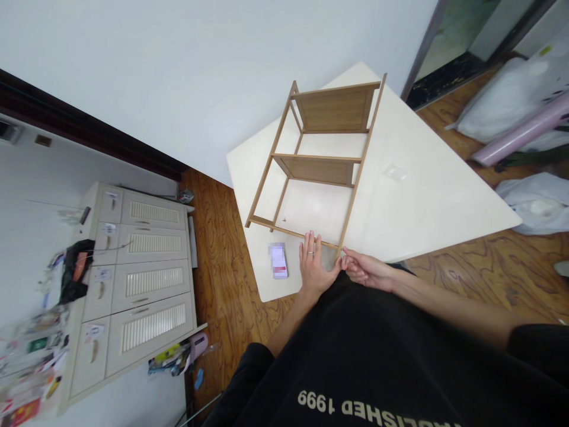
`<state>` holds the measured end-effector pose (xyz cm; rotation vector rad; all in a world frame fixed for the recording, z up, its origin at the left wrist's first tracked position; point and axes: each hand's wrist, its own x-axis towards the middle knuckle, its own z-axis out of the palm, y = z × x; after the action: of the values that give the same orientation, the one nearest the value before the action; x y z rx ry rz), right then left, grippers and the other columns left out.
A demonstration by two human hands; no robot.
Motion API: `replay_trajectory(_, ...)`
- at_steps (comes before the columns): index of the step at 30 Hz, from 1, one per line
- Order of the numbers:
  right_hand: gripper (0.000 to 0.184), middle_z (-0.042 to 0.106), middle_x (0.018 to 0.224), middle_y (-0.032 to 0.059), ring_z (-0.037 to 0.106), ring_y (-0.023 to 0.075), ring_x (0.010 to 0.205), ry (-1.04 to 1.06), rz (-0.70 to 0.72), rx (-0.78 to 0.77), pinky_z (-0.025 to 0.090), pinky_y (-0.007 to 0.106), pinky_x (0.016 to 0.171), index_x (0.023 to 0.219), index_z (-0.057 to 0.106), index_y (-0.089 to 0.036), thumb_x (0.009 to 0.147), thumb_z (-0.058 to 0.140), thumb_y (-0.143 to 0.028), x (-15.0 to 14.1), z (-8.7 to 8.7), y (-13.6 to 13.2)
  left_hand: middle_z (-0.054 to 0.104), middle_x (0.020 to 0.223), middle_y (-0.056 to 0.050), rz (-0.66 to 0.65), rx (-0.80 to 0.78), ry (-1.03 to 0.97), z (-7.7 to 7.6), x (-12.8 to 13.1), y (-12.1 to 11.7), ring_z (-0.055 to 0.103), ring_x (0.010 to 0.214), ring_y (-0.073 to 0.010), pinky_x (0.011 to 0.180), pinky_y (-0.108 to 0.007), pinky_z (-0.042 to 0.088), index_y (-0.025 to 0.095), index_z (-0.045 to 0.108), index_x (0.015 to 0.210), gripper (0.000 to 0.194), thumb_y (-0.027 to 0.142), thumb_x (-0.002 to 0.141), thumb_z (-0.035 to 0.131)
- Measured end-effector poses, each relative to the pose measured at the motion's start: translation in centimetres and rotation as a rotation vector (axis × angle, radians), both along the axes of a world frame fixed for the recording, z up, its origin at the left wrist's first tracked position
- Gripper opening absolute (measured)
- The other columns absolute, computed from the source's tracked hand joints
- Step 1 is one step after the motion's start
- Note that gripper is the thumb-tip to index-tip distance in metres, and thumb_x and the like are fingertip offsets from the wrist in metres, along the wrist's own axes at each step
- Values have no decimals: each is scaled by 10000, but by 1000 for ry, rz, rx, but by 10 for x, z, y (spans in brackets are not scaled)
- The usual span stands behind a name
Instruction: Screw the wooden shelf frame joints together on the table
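Note:
A small wooden shelf frame (pixel 320 160) lies on its side on a white table (pixel 422 196), with two brown shelf boards across it. My left hand (pixel 312 264) rests flat with fingers stretched out, its fingertips touching the frame's near rail. My right hand (pixel 363 268) is closed in a pinch at the frame's near right corner; what its fingers hold is too small to see. A small pink and white packet (pixel 279 261) lies left of my left hand.
A tiny dark screw (pixel 284 220) lies inside the frame. A clear plastic piece (pixel 395 172) sits on the table right of the frame. A white drawer cabinet (pixel 137 279) stands at left on the wood floor. Bags and a pink roll (pixel 520 133) lie at right.

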<state>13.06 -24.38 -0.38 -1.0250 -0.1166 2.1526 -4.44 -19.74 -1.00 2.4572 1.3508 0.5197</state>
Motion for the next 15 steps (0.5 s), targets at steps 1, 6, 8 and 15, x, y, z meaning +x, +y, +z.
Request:
replay_trajectory(1, 500, 317, 490, -79, 177, 34, 389, 69, -25, -39, 163, 156, 369, 668, 610, -150, 1007, 498, -500, 0, 3, 2, 326, 1630, -194, 1, 1, -3, 0, 0, 0, 252, 1554, -304, 1247, -545, 273, 142, 287, 1573, 843, 456, 881, 653)
replay_trajectory(6, 568, 400, 508, -39, 275, 50, 399, -38, 3, -30, 227, 166, 381, 691, 593, -157, 1039, 358, -539, -1, 12, 3, 338, 1624, -196, -3, 16, -25, 1, 1, 0, 260, 1551, -307, 1247, -549, 269, 145, 288, 1572, 863, 468, 868, 667)
replay_trajectory(8, 636, 540, 580, 21, 422, 85, 445, -313, 88, 102, 305, 206, 414, 745, 618, -162, 1016, 297, -639, 1, 13, -1, 338, 1625, -194, -2, 18, -27, 0, 1, 0, 256, 1552, -308, 1247, -550, 271, 145, 295, 1570, 855, 468, 869, 662)
replay_trajectory(15, 518, 701, 923, 123, 650, 250, 821, -1521, 327, 995, 496, 369, 759, 1074, 628, -173, 964, 468, -653, 23, 7, -13, 338, 1624, -195, -6, 9, -25, -2, 0, 0, 249, 1555, -305, 1246, -546, 272, 149, 290, 1571, 859, 449, 861, 670)
